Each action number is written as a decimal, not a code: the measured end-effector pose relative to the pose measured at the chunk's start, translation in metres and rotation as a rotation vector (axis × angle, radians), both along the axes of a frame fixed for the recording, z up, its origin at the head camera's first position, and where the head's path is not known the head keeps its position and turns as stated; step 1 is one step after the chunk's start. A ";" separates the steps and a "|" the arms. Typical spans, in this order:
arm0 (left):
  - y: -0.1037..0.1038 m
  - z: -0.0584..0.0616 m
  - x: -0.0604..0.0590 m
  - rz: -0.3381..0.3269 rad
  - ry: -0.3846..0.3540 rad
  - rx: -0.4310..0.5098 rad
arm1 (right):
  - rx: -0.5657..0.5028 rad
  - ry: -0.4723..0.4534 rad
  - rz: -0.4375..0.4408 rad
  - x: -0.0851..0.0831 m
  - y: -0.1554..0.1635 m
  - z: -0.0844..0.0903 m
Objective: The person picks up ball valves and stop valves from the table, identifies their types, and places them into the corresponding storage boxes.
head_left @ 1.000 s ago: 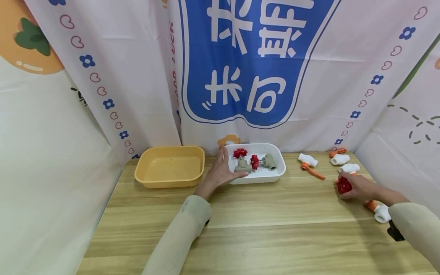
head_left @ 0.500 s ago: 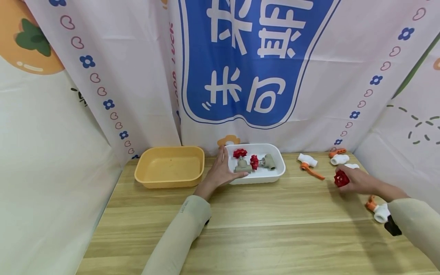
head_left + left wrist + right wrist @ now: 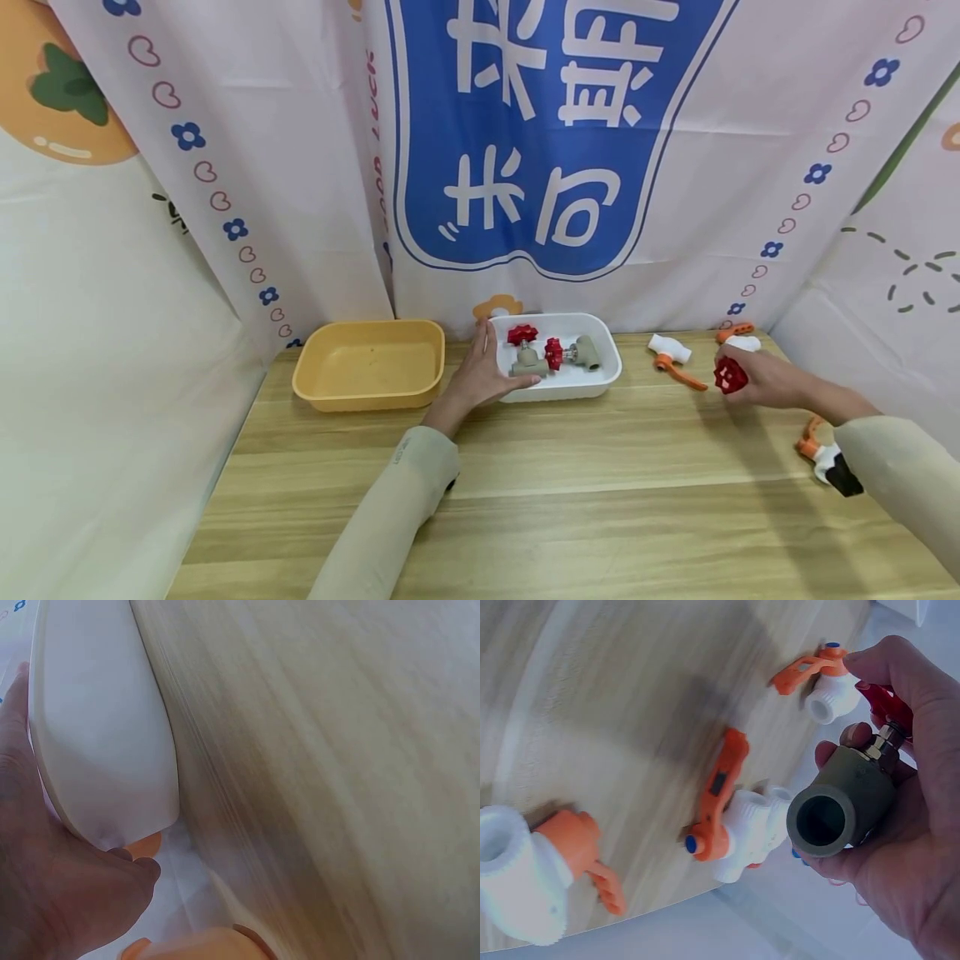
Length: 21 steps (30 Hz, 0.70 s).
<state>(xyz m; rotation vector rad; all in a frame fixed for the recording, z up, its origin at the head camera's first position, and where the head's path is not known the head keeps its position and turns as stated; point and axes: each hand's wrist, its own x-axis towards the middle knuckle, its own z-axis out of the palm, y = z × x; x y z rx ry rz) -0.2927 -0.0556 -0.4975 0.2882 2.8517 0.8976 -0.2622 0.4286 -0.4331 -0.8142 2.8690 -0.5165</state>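
Observation:
My right hand (image 3: 768, 382) is raised above the right of the table and holds a gate valve (image 3: 851, 791). This valve has a grey-green pipe body and a red handwheel (image 3: 729, 375); in the right wrist view an open pipe end faces the camera. My left hand (image 3: 480, 375) grips the left end of a white tray (image 3: 610, 367), thumb over the near rim and fingers along the far side. Inside the tray lie two similar grey-green valves (image 3: 529, 364) with red handwheels. The left wrist view shows the hand (image 3: 75, 892) against the tray's outer wall (image 3: 105, 735).
Left of the white tray stands a yellow tray (image 3: 367, 400). White ball valves with orange levers lie at the right: one (image 3: 670, 350) nearest the tray, others (image 3: 742, 342) partly behind my right hand, and one (image 3: 821, 458) near my right sleeve. A printed curtain (image 3: 315, 208) hangs behind the table.
My right hand has lifted the red-wheeled gate valve and carried it left, away from the white ball valves. The left hand and the white tray have stayed in place.

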 end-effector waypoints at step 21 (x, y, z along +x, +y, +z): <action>-0.001 -0.001 0.001 0.014 -0.015 0.028 | 0.004 -0.068 0.035 -0.010 -0.051 0.029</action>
